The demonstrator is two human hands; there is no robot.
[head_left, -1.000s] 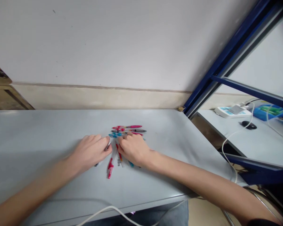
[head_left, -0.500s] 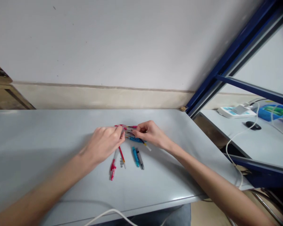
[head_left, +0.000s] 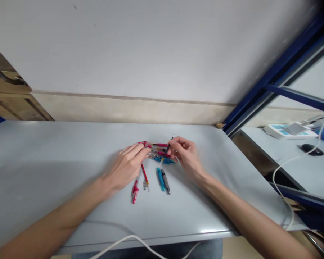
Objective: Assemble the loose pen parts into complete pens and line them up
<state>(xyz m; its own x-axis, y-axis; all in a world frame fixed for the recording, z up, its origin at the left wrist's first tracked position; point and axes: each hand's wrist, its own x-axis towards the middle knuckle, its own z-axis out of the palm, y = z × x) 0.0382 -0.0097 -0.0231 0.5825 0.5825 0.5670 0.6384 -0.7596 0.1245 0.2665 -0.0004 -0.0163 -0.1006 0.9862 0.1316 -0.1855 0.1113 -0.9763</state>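
Observation:
Between the thumb and fingers of my right hand (head_left: 188, 156) is a slim pen refill (head_left: 166, 151) with a dark tube, tilted over a pile of pens. My left hand (head_left: 130, 164) is closed at the left end of those pink, clear and blue pens (head_left: 157, 145); what its fingertips grip is hidden. Nearer me lie a clear pen barrel with pink parts (head_left: 135, 192), a red refill (head_left: 145, 174) and small clear bits (head_left: 144, 185). Right of them, a teal pen part (head_left: 160, 179) and a grey one (head_left: 165, 182) rest side by side.
The grey table (head_left: 56, 172) meets the wall at the back. A white cable (head_left: 132, 237) crosses the front edge. On the right, beyond a blue frame (head_left: 255, 84), a black mouse (head_left: 312, 149) and a white device (head_left: 278, 132) sit on another surface.
My right hand has turned and drawn slightly to the right, the dark refill now raised and tilted upward in its fingers. My left hand stays by the pile. The view has shifted slightly.

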